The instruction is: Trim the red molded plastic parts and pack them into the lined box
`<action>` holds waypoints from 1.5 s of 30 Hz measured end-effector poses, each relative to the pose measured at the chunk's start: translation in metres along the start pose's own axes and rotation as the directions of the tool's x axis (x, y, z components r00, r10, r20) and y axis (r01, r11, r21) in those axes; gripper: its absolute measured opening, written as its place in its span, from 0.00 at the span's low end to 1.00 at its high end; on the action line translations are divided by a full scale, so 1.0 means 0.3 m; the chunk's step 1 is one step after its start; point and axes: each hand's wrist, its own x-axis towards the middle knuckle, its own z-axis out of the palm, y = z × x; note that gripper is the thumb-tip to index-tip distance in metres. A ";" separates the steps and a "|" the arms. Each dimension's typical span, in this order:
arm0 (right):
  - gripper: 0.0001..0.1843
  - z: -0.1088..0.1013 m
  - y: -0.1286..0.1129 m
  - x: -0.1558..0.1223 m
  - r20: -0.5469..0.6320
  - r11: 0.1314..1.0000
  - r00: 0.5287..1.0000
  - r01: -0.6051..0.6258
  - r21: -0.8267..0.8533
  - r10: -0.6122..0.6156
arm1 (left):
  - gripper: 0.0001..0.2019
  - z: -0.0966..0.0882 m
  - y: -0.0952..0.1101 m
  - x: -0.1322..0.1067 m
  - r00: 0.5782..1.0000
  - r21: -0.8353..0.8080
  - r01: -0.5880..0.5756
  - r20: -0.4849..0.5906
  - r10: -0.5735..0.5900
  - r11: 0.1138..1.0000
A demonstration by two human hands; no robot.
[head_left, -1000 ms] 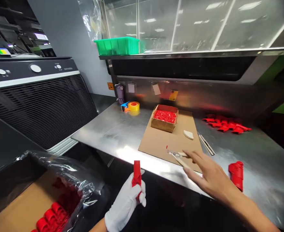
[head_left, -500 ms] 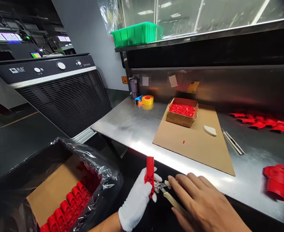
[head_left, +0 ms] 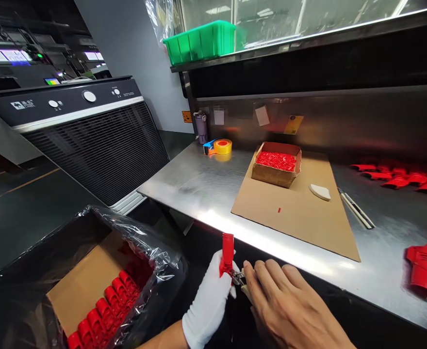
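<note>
My left hand, in a white glove, is closed round a red plastic part and holds it upright below the table's front edge. My bare right hand is closed on a small metal cutter with pale handles, and its jaws touch the side of the red part. Most of the tool is hidden under my fingers. Both hands are in front of the steel table, near my body.
A brown cardboard sheet on the table bears a small box of red bits, a white piece and a tiny red scrap. More red parts lie right. A plastic-lined carton of red parts stands lower left.
My right hand picked the cutter up from the cardboard sheet and brought it back to the red part in my left hand. The jaws now meet the part.
</note>
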 end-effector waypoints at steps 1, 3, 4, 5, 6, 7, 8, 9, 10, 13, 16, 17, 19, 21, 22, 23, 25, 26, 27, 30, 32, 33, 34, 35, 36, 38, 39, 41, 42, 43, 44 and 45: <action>0.19 -0.001 -0.002 0.004 0.005 1.000 1.000 -0.004 -0.008 0.004 | 0.11 0.001 -0.002 0.000 1.000 0.005 0.007 -0.003 -0.007 1.000; 0.18 -0.001 -0.008 0.011 -0.002 1.000 1.000 -0.018 -0.014 0.018 | 0.09 0.004 -0.005 -0.001 1.000 0.031 0.020 -0.010 -0.020 0.999; 0.18 0.000 -0.012 0.012 -0.012 1.000 1.000 -0.023 -0.013 0.023 | 0.08 0.006 -0.005 -0.001 1.000 0.049 0.024 -0.018 -0.023 0.998; 0.18 0.002 -0.015 0.013 -0.017 1.000 0.999 -0.029 -0.013 0.029 | 0.07 0.008 -0.002 -0.002 0.999 0.065 0.030 -0.029 -0.028 0.997; 0.18 0.004 -0.018 0.012 -0.021 0.999 0.999 -0.033 -0.011 0.033 | 0.06 0.011 0.002 -0.003 0.998 0.077 0.042 -0.041 -0.039 0.996; 0.19 0.006 -0.020 0.010 -0.019 0.999 0.999 -0.032 -0.009 0.032 | 0.06 0.015 0.007 -0.004 0.997 0.084 0.058 -0.055 -0.053 0.995; 0.19 0.009 -0.022 0.008 -0.016 1.000 0.999 -0.029 -0.004 0.029 | 0.06 0.019 0.015 -0.005 0.995 0.087 0.076 -0.070 -0.070 0.993; 0.19 0.011 -0.022 0.006 -0.008 1.000 1.000 -0.026 0.002 0.026 | 0.06 0.023 0.022 -0.005 0.993 0.090 0.093 -0.085 -0.085 0.992; 0.19 0.013 -0.022 0.006 0.000 1.000 1.000 -0.025 0.007 0.025 | 0.06 0.027 0.029 -0.005 0.991 0.094 0.103 -0.097 -0.094 0.990; 0.18 0.006 -0.014 0.013 0.003 1.000 1.000 -0.011 0.017 0.011 | 0.05 0.030 0.039 -0.003 0.991 0.118 0.088 -0.114 -0.075 0.989; 0.11 -0.019 0.000 0.024 0.006 1.000 1.000 0.005 0.013 -0.005 | 0.04 0.023 0.034 -0.002 0.991 0.135 0.077 -0.117 -0.061 0.988; 0.09 -0.027 0.005 0.026 0.013 1.000 1.000 0.011 0.013 -0.011 | 0.04 0.020 0.032 -0.003 0.991 0.134 0.078 -0.117 -0.062 0.988; 0.08 -0.035 0.011 0.024 0.012 0.999 1.000 0.023 0.024 -0.023 | 0.04 0.013 0.028 -0.005 0.992 0.123 0.079 -0.104 -0.066 0.989; 0.09 -0.027 0.013 0.020 -0.025 0.998 0.999 0.041 0.049 -0.040 | 0.04 0.007 0.028 -0.007 0.995 0.092 0.072 -0.077 -0.065 0.993; 0.10 -0.020 0.012 0.017 -0.041 0.997 0.998 0.039 0.060 -0.037 | 0.04 0.006 0.030 -0.008 0.996 0.077 0.068 -0.063 -0.064 0.995; 0.11 -0.011 0.011 0.016 -0.043 0.997 0.999 0.031 0.068 -0.028 | 0.05 0.004 0.032 -0.008 0.997 0.064 0.066 -0.053 -0.063 0.996; 0.14 0.004 0.007 0.016 -0.031 0.998 0.999 0.008 0.063 -0.006 | 0.06 0.004 0.034 -0.009 0.998 0.047 0.061 -0.038 -0.059 0.997; 0.16 0.008 0.004 0.018 -0.017 0.998 1.000 -0.005 0.055 0.006 | 0.06 0.005 0.032 -0.009 0.998 0.043 0.060 -0.037 -0.059 0.997; 0.17 0.011 0.001 0.021 -0.005 0.999 1.000 -0.011 0.047 0.012 | 0.07 0.005 0.030 -0.008 0.998 0.039 0.062 -0.035 -0.061 0.997; 0.17 0.005 -0.010 0.028 0.005 1.000 1.000 -0.023 0.020 0.022 | 0.07 0.006 0.012 -0.005 0.997 0.031 0.060 -0.044 -0.059 0.998; 0.15 -0.002 -0.018 0.031 0.004 0.999 0.999 -0.043 0.004 0.043 | 0.08 0.006 -0.003 -0.001 0.998 0.028 0.053 -0.043 -0.052 0.998; 0.14 -0.004 -0.022 0.031 -0.004 0.999 0.999 -0.049 -0.001 0.049 | 0.08 0.007 -0.010 0.001 0.998 0.020 0.048 -0.043 -0.047 0.999; 0.14 -0.004 -0.026 0.031 -0.005 0.998 0.998 -0.055 -0.003 0.055 | 0.08 0.007 -0.015 0.004 0.998 0.005 0.047 -0.047 -0.047 0.999; 0.14 -0.002 -0.030 0.031 -0.014 0.999 0.998 -0.054 -0.005 0.054 | 0.08 0.008 -0.018 0.006 0.997 -0.011 0.049 -0.053 -0.049 0.999; 0.15 0.001 -0.033 0.030 -0.017 0.999 0.998 -0.053 -0.008 0.052 | 0.08 0.009 -0.019 0.007 0.997 -0.025 0.051 -0.058 -0.053 0.998; 0.16 0.009 -0.038 0.028 -0.015 0.999 0.999 -0.044 -0.014 0.044 | 0.08 0.011 -0.014 0.008 0.995 -0.044 0.070 -0.069 -0.073 0.997; 0.16 0.013 -0.039 0.027 -0.017 0.999 0.999 -0.042 -0.011 0.042 | 0.07 0.011 -0.008 0.008 0.994 -0.046 0.083 -0.071 -0.086 0.995; 0.15 0.018 -0.039 0.025 -0.019 0.999 0.999 -0.038 0.002 0.038 | 0.07 0.011 0.005 0.006 0.992 -0.032 0.103 -0.071 -0.105 0.994; 0.14 0.019 -0.037 0.023 -0.016 0.999 0.999 -0.038 0.008 0.039 | 0.07 0.010 0.011 0.005 0.991 -0.021 0.109 -0.071 -0.110 0.994; 0.13 0.019 -0.035 0.022 -0.008 0.999 0.999 -0.036 0.012 0.036 | 0.07 0.009 0.016 0.004 0.991 -0.009 0.112 -0.068 -0.112 0.994; 0.12 0.018 -0.033 0.021 -0.002 0.999 1.000 -0.031 0.013 0.031 | 0.07 0.007 0.019 0.004 0.992 0.000 0.110 -0.062 -0.110 0.994; 0.11 0.018 -0.030 0.021 -0.006 1.000 1.000 -0.024 0.014 0.024 | 0.07 0.006 0.021 0.004 0.993 0.003 0.108 -0.057 -0.107 0.994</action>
